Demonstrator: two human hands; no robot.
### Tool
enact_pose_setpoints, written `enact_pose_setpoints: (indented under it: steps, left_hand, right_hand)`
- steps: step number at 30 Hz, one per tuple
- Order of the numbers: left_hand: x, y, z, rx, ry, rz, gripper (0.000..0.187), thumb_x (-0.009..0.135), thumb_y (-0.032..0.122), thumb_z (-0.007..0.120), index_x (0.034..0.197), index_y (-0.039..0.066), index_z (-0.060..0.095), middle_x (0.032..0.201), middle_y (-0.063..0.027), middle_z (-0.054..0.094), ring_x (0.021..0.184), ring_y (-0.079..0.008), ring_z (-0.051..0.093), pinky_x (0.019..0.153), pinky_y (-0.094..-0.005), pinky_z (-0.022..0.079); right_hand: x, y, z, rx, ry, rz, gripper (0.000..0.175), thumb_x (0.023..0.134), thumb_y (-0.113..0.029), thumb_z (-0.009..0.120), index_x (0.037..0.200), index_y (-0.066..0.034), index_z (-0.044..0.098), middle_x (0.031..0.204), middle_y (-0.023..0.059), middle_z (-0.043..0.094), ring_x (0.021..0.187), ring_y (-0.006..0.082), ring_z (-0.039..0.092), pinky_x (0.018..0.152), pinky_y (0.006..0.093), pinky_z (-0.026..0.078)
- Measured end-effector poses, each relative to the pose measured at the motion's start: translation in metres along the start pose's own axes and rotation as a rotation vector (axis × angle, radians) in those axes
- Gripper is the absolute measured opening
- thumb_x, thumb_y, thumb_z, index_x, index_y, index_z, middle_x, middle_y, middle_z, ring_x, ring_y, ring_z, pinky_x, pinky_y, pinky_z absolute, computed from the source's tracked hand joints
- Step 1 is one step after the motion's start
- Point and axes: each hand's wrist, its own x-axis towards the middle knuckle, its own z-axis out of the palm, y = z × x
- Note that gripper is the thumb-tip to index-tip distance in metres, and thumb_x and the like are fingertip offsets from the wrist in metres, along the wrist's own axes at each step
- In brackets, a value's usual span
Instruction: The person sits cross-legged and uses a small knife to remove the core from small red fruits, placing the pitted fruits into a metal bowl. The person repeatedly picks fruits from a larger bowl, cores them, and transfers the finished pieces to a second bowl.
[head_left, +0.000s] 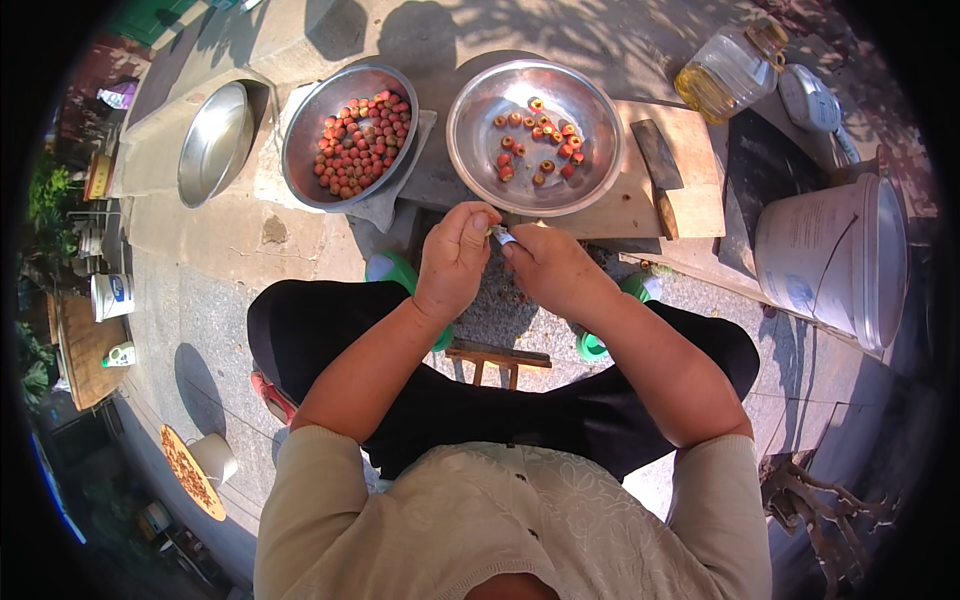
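Observation:
My left hand (455, 259) pinches a small red fruit (493, 217), mostly hidden by the fingers, just below the near rim of a steel basin. Close against it, my right hand (551, 262) grips a small tool (502, 235) with a pale end; its exact kind cannot be told. That steel basin (459, 150) holds several red fruits (568, 142) with cut, hollowed tops, looking like hawthorns. To its left, a second steel bowl (296, 142) contains a pile of whole red fruits (360, 150) and rests on a pale cloth (382, 214).
An empty metal bowl (217, 146) leans at the left. Right of the basin are a wooden board (697, 165), a dark wooden block (656, 154), a plastic jug (731, 71) and a large white bucket (817, 251). A low wooden stool (499, 354) stands between my legs.

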Motion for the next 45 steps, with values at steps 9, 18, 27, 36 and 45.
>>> enact_pose_setpoints:
  steps: [9,18,27,36,45]
  left_hand:
    - [0.003,-0.004,-0.003,-0.240,-0.033,-0.124,0.038,0.107,0.032,0.037,0.100,0.001,0.057,0.076,-0.0007,0.051,0.055,-0.0052,0.040,0.050,-0.0211,0.033]
    - [0.004,-0.012,-0.002,-0.396,-0.042,-0.173,0.042,0.107,0.036,0.033,0.100,0.002,0.057,0.065,0.0007,0.044,0.054,-0.0054,0.039,0.049,-0.0207,0.030]
    - [0.000,-0.006,0.000,-0.144,-0.019,-0.035,0.036,0.107,0.031,0.035,0.099,0.003,0.056,0.069,0.0008,0.045,0.055,-0.0053,0.040,0.050,-0.0208,0.032]
    - [0.000,-0.013,0.001,-0.263,-0.019,-0.115,0.037,0.107,0.033,0.034,0.097,0.004,0.054,0.064,0.0012,0.044,0.052,-0.0050,0.038,0.048,-0.0210,0.031]
    - [0.003,-0.018,0.003,-0.505,-0.016,-0.193,0.041,0.107,0.038,0.032,0.098,0.005,0.054,0.064,0.0009,0.042,0.050,-0.0065,0.037,0.047,-0.0213,0.031]
  right_hand:
    - [-0.005,-0.002,0.003,-0.230,0.107,-0.172,0.021,0.095,-0.019,0.053,0.089,0.0013,0.054,0.079,0.0262,0.062,0.081,0.0454,0.061,0.072,0.0524,0.047]
    - [-0.006,-0.004,0.005,-0.330,0.140,-0.195,0.020,0.094,-0.018,0.051,0.088,0.0015,0.053,0.077,0.0267,0.062,0.079,0.0455,0.062,0.072,0.0527,0.048]
    - [0.000,-0.001,0.000,0.208,-0.028,0.061,0.018,0.094,-0.016,0.055,0.089,0.0010,0.057,0.075,0.0234,0.060,0.069,0.0393,0.060,0.065,0.0443,0.048]
    - [-0.004,0.000,0.009,-0.255,0.133,-0.206,0.017,0.093,-0.015,0.053,0.088,0.0012,0.053,0.078,0.0261,0.062,0.079,0.0438,0.062,0.071,0.0505,0.048]
    - [-0.005,-0.006,0.007,-0.355,0.110,-0.179,0.010,0.086,-0.008,0.054,0.090,0.0011,0.052,0.081,0.0271,0.063,0.082,0.0443,0.063,0.074,0.0523,0.049]
